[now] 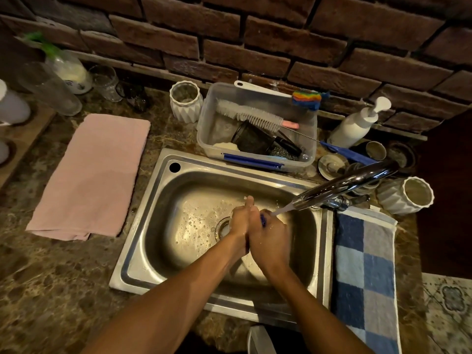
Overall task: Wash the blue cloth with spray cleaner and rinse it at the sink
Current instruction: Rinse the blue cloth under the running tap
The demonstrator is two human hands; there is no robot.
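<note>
Both hands pressed together over steel sink (pixel 153 251): left hand (pixel 240 222), right hand (pixel 270 233). Blue cloth (pixel 263 221) squeezed between them, sliver visible. Faucet (pixel 344 186) stream hits right hand.

This is a home kitchen. A steel sink (pixel 158 226) with a faucet (pixel 344 185) sits in a stone counter (pixel 51 277) under a brick wall (pixel 255 34), with a tub of bottle brushes (pixel 255 129), a soap pump bottle (pixel 355 123) and glasses (pixel 104 83) around.
</note>
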